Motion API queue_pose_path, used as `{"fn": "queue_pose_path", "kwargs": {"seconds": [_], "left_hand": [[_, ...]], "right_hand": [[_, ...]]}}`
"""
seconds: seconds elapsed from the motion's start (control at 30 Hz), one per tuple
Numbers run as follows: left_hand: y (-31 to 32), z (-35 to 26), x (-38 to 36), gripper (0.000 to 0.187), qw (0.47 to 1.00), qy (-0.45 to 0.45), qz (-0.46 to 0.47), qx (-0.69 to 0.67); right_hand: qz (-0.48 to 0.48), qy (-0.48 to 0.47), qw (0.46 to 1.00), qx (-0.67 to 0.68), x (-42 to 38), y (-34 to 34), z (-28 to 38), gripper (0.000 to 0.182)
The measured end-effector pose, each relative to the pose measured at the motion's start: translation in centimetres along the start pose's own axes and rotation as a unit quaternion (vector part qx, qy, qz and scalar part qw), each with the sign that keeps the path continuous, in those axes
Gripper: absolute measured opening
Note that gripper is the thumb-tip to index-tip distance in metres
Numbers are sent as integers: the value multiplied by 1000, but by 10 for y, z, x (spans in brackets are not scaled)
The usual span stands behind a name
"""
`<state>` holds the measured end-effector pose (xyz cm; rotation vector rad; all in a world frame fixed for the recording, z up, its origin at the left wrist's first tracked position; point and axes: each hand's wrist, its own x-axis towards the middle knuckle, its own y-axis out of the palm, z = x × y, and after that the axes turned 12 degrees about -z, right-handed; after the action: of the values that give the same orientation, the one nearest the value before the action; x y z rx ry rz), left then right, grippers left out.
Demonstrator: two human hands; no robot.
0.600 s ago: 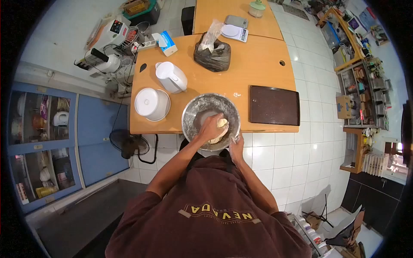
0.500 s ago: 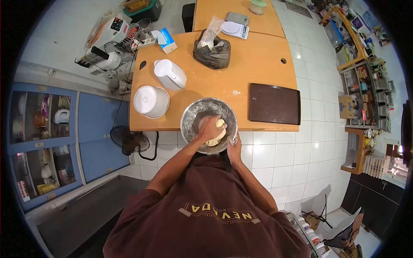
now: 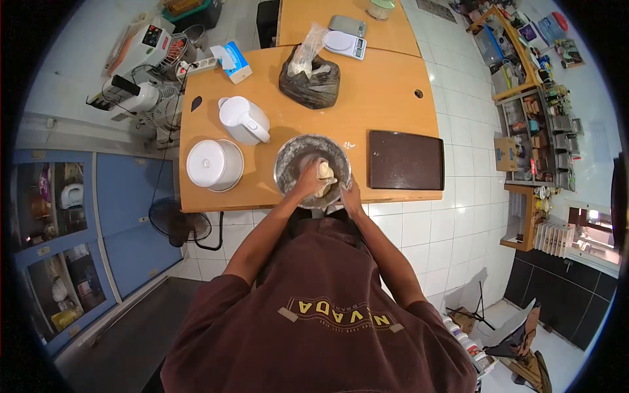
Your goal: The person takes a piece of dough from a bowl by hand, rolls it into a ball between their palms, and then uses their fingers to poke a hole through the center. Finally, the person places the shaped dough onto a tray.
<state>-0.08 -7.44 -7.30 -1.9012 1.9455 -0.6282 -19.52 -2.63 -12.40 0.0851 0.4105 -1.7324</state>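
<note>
Pale, lumpy dough (image 3: 324,171), likely soft and best cupped, is grasped by the left hand (image 3: 309,180); the round metal bowl (image 3: 282,171) is gripped rim-side by the right hand (image 3: 352,196).

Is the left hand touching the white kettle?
No, the left hand is on the dough inside the metal bowl.

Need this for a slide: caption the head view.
Left hand on dough in a metal bowl at a table's edge, right hand against the bowl's side.

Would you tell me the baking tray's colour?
The baking tray is dark brown, as the head view shows.
</note>
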Motion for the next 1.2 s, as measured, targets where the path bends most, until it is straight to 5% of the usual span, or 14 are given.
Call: {"fn": "queue_pose_path", "kwargs": {"seconds": [0.07, 0.17, 0.2, 0.33, 0.4, 0.47, 0.6, 0.7, 0.9, 1.1, 1.2], "left_hand": [[21, 42, -1, 66, 996, 65, -35, 51], [-5, 26, 10, 70, 999, -40, 22, 7], [-5, 30, 9, 66, 997, -8, -41, 60], [-25, 23, 22, 58, 978, -174, -77, -87], [-33, 19, 25, 55, 940, -293, -54, -169], [-36, 20, 25, 50, 894, -329, -70, -296], [-39, 24, 31, 46, 783, -385, -87, -480], [-45, 15, 29, 48, 679, -409, -59, -607], [-51, 7, 35, 53, 584, -447, -24, -678], [-59, -2, 39, 57, 585, -378, 68, -714], [-47, 14, 36, 58, 579, -424, 59, -694]], "right_hand": [[-9, 41, 999, 27, 12, 3, 11, 57], [-24, 64, 996, 52, 26, 10, 10, 56], [-26, 74, 994, 72, 29, 10, 12, 55], [2, 106, 987, 124, 44, 11, 28, 50], [16, 107, 985, 135, 42, 8, 25, 50], [23, 65, 990, 123, 51, 12, 19, 50], [9, 142, 984, 104, 57, 22, 11, 51], [-2, 95, 992, 81, 56, 24, 8, 52], [-13, 82, 994, 70, 64, 24, -29, 52], [16, 115, 990, 78, 62, 20, -12, 49], [4, 169, 985, 44, 50, 10, 31, 46]]}}
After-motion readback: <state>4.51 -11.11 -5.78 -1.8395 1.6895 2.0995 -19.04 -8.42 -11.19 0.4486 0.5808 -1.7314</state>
